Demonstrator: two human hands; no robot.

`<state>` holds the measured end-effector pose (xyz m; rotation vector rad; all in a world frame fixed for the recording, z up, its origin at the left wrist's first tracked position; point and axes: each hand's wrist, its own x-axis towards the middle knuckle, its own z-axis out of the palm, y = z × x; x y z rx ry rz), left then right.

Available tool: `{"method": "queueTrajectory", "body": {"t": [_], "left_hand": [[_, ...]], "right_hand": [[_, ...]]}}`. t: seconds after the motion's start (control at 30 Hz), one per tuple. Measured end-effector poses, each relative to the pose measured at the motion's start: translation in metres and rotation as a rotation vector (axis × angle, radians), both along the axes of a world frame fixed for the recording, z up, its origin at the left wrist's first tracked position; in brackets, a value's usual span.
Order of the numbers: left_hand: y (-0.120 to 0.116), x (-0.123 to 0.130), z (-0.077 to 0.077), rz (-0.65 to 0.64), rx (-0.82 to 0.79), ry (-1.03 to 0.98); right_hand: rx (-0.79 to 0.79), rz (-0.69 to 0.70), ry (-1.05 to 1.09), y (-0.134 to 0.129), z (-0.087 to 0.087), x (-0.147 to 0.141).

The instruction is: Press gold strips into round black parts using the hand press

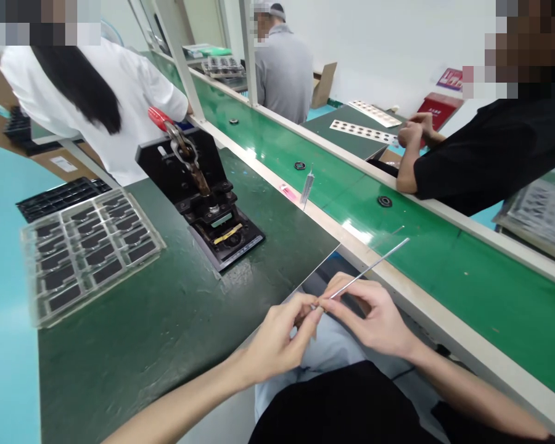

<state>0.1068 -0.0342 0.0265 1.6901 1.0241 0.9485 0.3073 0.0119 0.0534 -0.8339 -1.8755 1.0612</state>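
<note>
Your right hand (372,320) pinches a thin silver metal rod (370,269) between thumb and forefinger, with the rod's far tip angled up and away. Your left hand (277,342) meets the rod's near end, its fingers together, though you can't tell whether they clamp it. Both hands are nearer you than the black metal hand press with a red handle (198,185), and to its right. A clear plastic tray of black pieces (90,253) lies left of that press.

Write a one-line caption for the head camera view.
Left hand and right hand pinch a thin metal rod beside a green workbench, near a black press.
</note>
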Motion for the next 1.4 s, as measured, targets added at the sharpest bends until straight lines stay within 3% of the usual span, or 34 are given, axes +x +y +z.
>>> {"method": "queueTrajectory", "body": {"t": [0.17,0.47,0.6,0.73,0.87,1.0,1.2,1.4], "left_hand": [[-0.005,-0.001,-0.016,0.004,-0.092,-0.035],[-0.014,-0.004,-0.040,0.019,-0.303,-0.115],[-0.013,-0.007,-0.041,0.025,-0.344,-0.124],[-0.009,-0.007,-0.038,0.038,-0.429,-0.230],[-0.005,-0.006,-0.034,0.071,-0.476,-0.284],[-0.003,-0.006,-0.033,0.083,-0.456,-0.269],[-0.003,-0.008,-0.034,0.074,-0.431,-0.232],[-0.003,-0.008,-0.036,0.060,-0.414,-0.214]], "right_hand": [[0.043,0.023,-0.024,-0.002,-0.007,-0.003],[0.278,-0.022,-0.096,-0.007,-0.023,-0.010],[0.295,-0.246,-0.051,-0.002,-0.018,0.001],[0.153,-0.444,-0.094,0.017,-0.019,0.018],[-0.042,-0.472,-0.243,0.047,-0.042,0.029],[-0.037,-0.511,-0.352,0.071,-0.063,0.034],[0.048,-0.632,-0.450,0.078,-0.060,0.046],[0.086,-0.660,-0.561,0.087,-0.055,0.049]]}}
